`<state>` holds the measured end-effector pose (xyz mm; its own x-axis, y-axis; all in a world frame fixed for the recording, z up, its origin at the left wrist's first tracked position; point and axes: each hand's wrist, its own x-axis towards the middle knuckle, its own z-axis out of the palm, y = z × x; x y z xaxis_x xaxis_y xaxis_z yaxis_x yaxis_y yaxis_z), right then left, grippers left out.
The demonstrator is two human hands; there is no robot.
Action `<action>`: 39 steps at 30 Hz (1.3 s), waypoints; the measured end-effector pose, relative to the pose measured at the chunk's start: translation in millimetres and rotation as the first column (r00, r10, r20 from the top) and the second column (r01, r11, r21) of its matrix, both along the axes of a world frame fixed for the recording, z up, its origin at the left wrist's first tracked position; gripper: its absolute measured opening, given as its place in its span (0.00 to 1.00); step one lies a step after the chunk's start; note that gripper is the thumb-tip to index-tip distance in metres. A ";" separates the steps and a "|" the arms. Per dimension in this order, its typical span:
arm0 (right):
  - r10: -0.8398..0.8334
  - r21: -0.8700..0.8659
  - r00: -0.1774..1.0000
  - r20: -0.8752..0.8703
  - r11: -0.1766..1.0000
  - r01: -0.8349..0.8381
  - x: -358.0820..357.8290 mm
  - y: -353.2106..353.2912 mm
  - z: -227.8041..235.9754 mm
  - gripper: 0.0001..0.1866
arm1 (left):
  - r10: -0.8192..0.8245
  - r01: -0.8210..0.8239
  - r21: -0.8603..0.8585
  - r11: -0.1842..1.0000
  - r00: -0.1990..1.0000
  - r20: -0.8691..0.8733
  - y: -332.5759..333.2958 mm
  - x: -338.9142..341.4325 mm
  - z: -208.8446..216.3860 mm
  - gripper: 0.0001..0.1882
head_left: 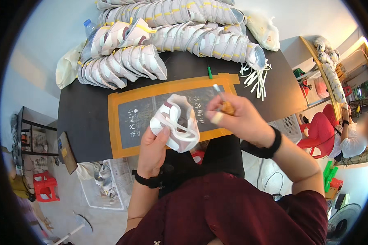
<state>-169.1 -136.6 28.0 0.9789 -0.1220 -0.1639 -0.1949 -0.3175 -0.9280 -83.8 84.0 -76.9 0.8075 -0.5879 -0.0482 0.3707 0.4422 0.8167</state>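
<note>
My left hand (153, 149) is closed on a shoe upper (173, 124), white and pale grey with a maroon patch and white lace across its front. The upper is held above the near part of the taped mat, with its opening facing up and right. My right hand (243, 118) is raised to the right of the upper, apart from it. Its fingers are closed round a short tool with a wooden handle (227, 108) and a flat, pale metal-like tip. Something pale yellow covers my right thumb tip.
Long nested stacks of shoe uppers (204, 41) line the far side of the dark table (86, 122). Orange tape (113, 126) borders the mat. White laces (257, 81) hang from one stack; a green tool (209, 72) lies nearby. A seated person (351, 139) works at right.
</note>
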 end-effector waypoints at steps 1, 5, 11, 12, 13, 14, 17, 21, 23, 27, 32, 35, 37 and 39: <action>0.027 0.075 0.991 0.134 0.996 -0.038 6.2 5.5 -15.5 0.06 | -0.007 0.007 0.002 1.000 1.000 0.004 -1.4 -2.8 -1.4 0.21; 0.177 -0.087 0.928 0.328 0.984 -0.156 16.3 17.5 -54.0 0.09 | -0.023 0.026 -0.043 0.999 0.998 0.064 -2.0 -7.7 -6.7 0.25; 0.205 -0.209 0.935 0.290 0.967 -0.147 21.5 24.7 -66.7 0.08 | -0.054 0.053 0.018 0.998 0.995 0.086 -0.2 -7.6 -5.9 0.24; 0.202 -0.148 0.942 0.268 0.975 -0.166 23.1 24.6 -68.8 0.08 | -0.022 0.020 0.041 0.999 0.997 0.071 -2.9 -7.6 -5.1 0.22; 0.200 -0.145 0.942 0.269 0.975 -0.165 23.5 24.6 -71.6 0.08 | 0.009 -0.013 0.065 0.998 0.998 0.057 -4.9 -7.5 -5.0 0.21; 0.155 -0.028 0.961 0.228 0.988 -0.153 23.2 24.9 -74.7 0.08 | 0.007 -0.011 0.068 0.998 0.998 0.056 -5.9 -7.7 -6.3 0.21; 0.117 0.115 0.981 0.152 0.984 -0.135 24.2 22.6 -74.9 0.07 | 0.012 -0.021 0.090 0.996 0.995 0.096 -6.3 -8.4 -8.0 0.20; 0.131 0.345 0.972 -0.193 0.937 -0.058 30.1 22.1 -61.8 0.07 | -0.018 -0.013 0.193 0.981 0.987 0.158 -6.0 -9.0 -2.2 0.20; 0.129 0.456 0.966 -0.225 0.890 -0.013 30.5 22.7 -74.9 0.07 | -0.042 -0.002 0.233 0.973 0.982 0.183 -7.5 -7.8 -1.3 0.20; 0.172 0.604 0.953 -0.251 0.797 0.015 28.4 22.7 -73.8 0.06 | -0.026 -0.027 0.253 0.967 0.979 0.203 -8.4 -8.9 -2.5 0.19; 0.121 0.606 0.982 -0.141 0.795 -0.011 24.7 27.6 -88.7 0.05 | -0.018 -0.046 0.274 0.961 0.974 0.227 -11.3 -9.9 -2.8 0.19; 0.068 0.447 0.996 -0.055 0.894 -0.036 23.3 27.6 -90.8 0.06 | -0.041 -0.029 0.279 0.960 0.969 0.242 -13.1 -9.3 -1.6 0.18; 0.074 0.270 0.997 0.003 0.960 -0.072 26.4 29.8 -87.5 0.07 | -0.020 -0.026 0.258 0.966 0.984 0.175 -7.8 -7.8 -8.9 0.18; 0.076 -0.194 0.992 0.100 0.980 -0.055 27.3 33.1 -78.3 0.11 | -0.009 -0.028 0.225 0.974 0.987 0.163 -5.9 -8.0 -10.0 0.19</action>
